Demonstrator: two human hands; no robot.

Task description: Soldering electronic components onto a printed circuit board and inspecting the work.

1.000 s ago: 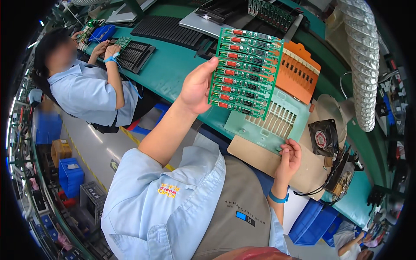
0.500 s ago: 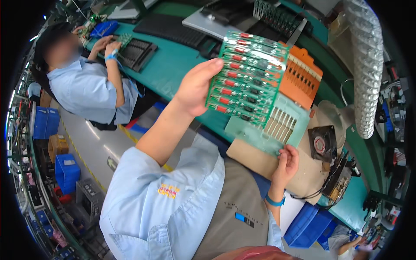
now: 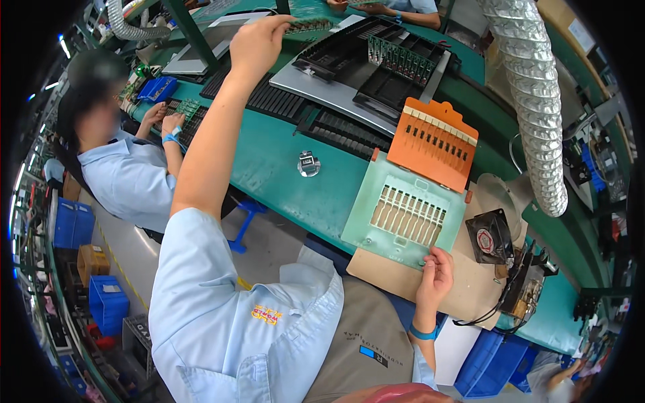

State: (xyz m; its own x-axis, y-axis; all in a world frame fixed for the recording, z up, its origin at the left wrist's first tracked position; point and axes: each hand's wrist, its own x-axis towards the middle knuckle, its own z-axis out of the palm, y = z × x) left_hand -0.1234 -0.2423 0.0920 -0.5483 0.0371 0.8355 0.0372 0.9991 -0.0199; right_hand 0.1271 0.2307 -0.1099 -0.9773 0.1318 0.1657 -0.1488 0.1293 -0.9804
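My left hand (image 3: 257,46) is stretched far forward and left, its fingers closed on the edge of a green circuit board panel (image 3: 310,25), which I see nearly edge-on. My right hand (image 3: 437,274) rests with thumb and fingertips at the near right corner of a pale green soldering fixture (image 3: 363,225). Slots run across the middle of that fixture, with nothing lying over them. Its orange hinged lid (image 3: 430,164) stands open at the far side, with a row of dark slots.
Black racks (image 3: 363,50) on a grey board (image 3: 302,84) hold another upright panel (image 3: 400,62). A small fan (image 3: 489,235) stands right of the fixture, and a silvery duct (image 3: 531,101) hangs above. A co-worker (image 3: 127,161) sits at left. A small clear holder (image 3: 308,164) lies on the green bench.
My left hand has carried the circuit board panel from above the fixture away to the far left, over the racks. This uncovers the fixture. My right hand stays at its corner.
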